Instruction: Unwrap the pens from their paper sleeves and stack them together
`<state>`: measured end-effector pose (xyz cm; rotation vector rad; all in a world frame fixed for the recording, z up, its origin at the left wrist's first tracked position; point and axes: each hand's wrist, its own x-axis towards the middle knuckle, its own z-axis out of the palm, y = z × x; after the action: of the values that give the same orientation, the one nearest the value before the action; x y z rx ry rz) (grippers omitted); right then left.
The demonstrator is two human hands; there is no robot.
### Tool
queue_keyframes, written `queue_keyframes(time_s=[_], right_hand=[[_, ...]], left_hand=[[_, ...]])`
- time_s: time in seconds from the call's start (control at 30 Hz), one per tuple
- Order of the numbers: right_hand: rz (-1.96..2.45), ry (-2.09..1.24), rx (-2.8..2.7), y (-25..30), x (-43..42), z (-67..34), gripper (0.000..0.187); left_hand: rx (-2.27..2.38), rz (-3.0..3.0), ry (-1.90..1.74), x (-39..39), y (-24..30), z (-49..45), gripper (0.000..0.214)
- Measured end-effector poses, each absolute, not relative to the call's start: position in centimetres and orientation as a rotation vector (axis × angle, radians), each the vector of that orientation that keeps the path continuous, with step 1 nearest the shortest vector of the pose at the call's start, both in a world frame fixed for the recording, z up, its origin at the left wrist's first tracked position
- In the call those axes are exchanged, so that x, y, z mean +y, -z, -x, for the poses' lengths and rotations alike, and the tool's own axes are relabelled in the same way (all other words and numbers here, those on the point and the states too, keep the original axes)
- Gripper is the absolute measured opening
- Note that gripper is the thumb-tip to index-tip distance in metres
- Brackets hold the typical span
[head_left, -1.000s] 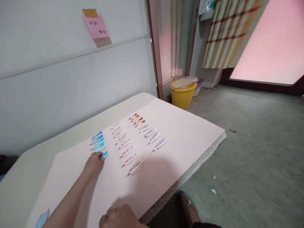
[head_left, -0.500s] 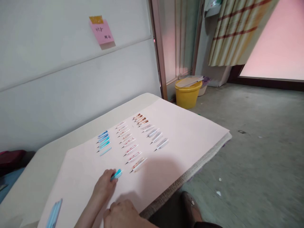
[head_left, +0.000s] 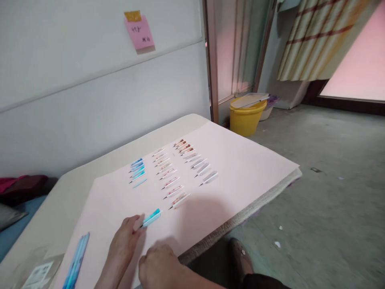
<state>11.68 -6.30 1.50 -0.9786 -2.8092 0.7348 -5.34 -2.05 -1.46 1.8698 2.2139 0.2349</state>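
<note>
My left hand [head_left: 124, 237] is over the pink sheet [head_left: 240, 160], its fingers slightly apart at the dark tip of a light-blue pen [head_left: 152, 218]. Almost the whole pen shows beyond the fingertips, lying slanted with a bright blue part at its far end. My right hand [head_left: 161, 263] is curled into a fist near the front edge of the sheet; nothing sticks out of it. Farther back are a column of blue pens [head_left: 137, 169], one of white pens with reddish patterns [head_left: 170, 183], and one of brown-topped pens [head_left: 185, 149] and greyish pens [head_left: 207, 176].
Several blue sticks [head_left: 76, 259] lie at the left front, by a clear plastic bag [head_left: 39, 269] with a label. A wall with a pink note [head_left: 141, 34] runs behind the table. On the floor stands a yellow bucket [head_left: 246, 118]. A shoe [head_left: 240, 257] shows below the table edge.
My left hand has drawn back toward the lower left, uncovering more of the light-blue pen. The right hand stays curled. The view has shifted slightly, showing more of the left side.
</note>
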Motion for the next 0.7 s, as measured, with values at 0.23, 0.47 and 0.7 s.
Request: queue_keyframes(time_s=[0.23,0.47,0.7], right_hand=[[0.958,-0.409,-2.773,0.4,-6.9,-12.6,0.013],[1.139,-0.353,-2.775,0.3,-5.9,-12.9,0.013],[1.220,-0.234,-2.690,0.5,-5.6,-12.5,0.016]], left_hand=[[2.282,-1.685,-0.260,-2.8,0.8,7.8,0.018],[2.296,-1.730,-0.202,-2.9,0.1,8.4,0.016],[2.257,-1.784,-0.148,-3.3,-0.6,6.6,0.016]])
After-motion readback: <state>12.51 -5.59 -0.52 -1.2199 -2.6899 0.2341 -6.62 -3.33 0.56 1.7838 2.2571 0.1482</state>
